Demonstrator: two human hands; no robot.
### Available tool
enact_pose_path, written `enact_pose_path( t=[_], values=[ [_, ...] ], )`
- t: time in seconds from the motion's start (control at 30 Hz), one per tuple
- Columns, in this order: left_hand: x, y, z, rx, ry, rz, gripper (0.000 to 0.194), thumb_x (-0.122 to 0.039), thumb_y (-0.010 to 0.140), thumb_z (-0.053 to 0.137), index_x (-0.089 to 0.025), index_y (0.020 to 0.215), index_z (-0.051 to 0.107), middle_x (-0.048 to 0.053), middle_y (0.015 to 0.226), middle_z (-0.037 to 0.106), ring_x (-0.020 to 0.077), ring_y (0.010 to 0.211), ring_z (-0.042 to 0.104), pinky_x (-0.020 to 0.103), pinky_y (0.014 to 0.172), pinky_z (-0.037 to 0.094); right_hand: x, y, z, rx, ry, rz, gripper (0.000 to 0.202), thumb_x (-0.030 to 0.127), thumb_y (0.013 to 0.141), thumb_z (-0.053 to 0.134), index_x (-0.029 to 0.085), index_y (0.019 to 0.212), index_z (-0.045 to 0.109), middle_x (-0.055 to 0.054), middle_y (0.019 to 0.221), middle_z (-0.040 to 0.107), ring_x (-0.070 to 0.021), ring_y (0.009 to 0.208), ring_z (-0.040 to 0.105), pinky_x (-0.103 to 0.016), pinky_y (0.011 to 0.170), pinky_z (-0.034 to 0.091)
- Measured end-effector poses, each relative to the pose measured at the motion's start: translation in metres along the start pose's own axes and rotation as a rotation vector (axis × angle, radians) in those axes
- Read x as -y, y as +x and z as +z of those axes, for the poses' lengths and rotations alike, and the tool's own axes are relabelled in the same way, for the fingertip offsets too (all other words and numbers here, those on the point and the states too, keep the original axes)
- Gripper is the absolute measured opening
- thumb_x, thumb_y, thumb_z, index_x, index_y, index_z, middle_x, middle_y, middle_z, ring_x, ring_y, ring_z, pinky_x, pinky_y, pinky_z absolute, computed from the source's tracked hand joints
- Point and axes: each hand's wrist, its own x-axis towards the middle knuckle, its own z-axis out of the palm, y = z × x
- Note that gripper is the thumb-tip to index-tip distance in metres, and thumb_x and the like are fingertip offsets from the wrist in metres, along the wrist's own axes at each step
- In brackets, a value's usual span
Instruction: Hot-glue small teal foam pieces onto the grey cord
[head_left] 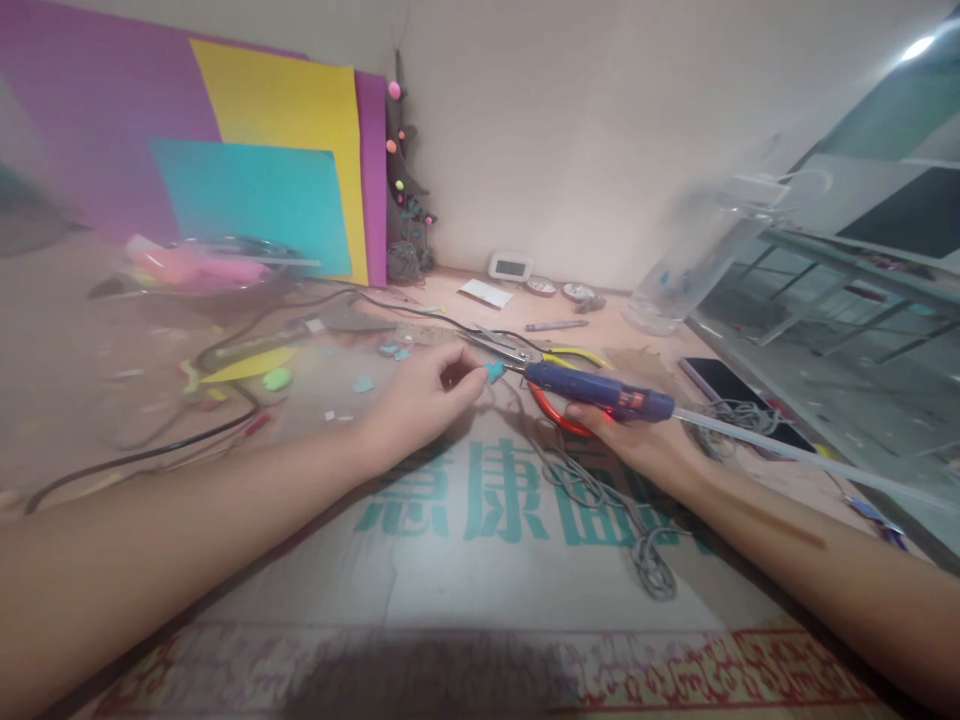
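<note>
Pinched between the fingertips of my left hand is a small teal cut-out piece. My right hand is closed around a blue hot glue gun, its metal tip pointing left at the teal piece, touching or nearly so. A clear glue stick sticks out of the gun's rear. Behind the gun lie scissors with yellow and red handles, partly hidden by it. Grey cord lies loosely tangled below the gun. More small teal pieces rest left of my left hand.
A printed sack covers the near table. Purple, yellow and teal sheets stand at the back left beside a decorated branch. A clear jug and a phone are on the right. A black cable crosses the left.
</note>
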Motion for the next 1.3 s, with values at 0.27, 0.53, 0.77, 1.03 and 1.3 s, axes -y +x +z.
enact_pose_path(
  t=[0.27,0.53,0.77,1.03,1.3],
  values=[
    [-0.0005,0.0011,0.0000,0.003,0.023,0.005,0.015,-0.028,0.087,0.055,-0.018,0.076,0.057,-0.002,0.072,0.060,0.0143,0.070,0.054,0.027,0.065,0.039,0.0050,0.0008,-0.0010,0.038,0.026,0.019,0.013,0.036,0.079,0.068,0.027,0.090,0.068,-0.001,0.090,0.075,-0.0255,0.084,0.070,-0.040,0.077,0.058],
    [0.0013,0.0001,0.0003,0.014,0.045,0.029,0.015,-0.027,0.088,0.054,-0.018,0.075,0.057,-0.002,0.072,0.059,0.0148,0.071,0.054,0.027,0.066,0.039,0.0031,0.0001,-0.0003,0.037,0.016,0.027,0.013,0.037,0.080,0.068,0.026,0.088,0.068,-0.001,0.087,0.074,-0.0245,0.081,0.070,-0.039,0.074,0.059],
    [0.0011,-0.0010,0.0010,0.025,0.069,0.033,0.016,-0.027,0.088,0.054,-0.018,0.076,0.057,-0.002,0.072,0.060,0.0149,0.071,0.054,0.028,0.067,0.039,0.0059,0.0005,-0.0001,0.025,0.013,0.025,0.011,0.033,0.079,0.069,0.025,0.086,0.067,-0.002,0.086,0.074,-0.0238,0.081,0.070,-0.038,0.076,0.059],
    [-0.0010,-0.0001,0.0003,0.020,0.072,0.059,0.015,-0.025,0.087,0.054,-0.019,0.073,0.054,-0.002,0.071,0.059,0.0144,0.070,0.052,0.027,0.064,0.038,0.0067,0.0008,0.0003,0.055,0.012,0.055,0.011,0.035,0.078,0.068,0.024,0.079,0.065,-0.001,0.076,0.072,-0.0217,0.071,0.068,-0.033,0.067,0.057],
    [-0.0019,0.0000,0.0001,0.029,0.081,0.053,0.015,-0.026,0.087,0.053,-0.019,0.073,0.055,-0.001,0.072,0.061,0.0147,0.070,0.053,0.026,0.064,0.039,0.0085,0.0002,-0.0001,0.052,0.011,0.063,0.016,0.038,0.077,0.069,0.024,0.071,0.063,0.000,0.067,0.067,-0.0197,0.063,0.063,-0.032,0.059,0.052]
  ],
)
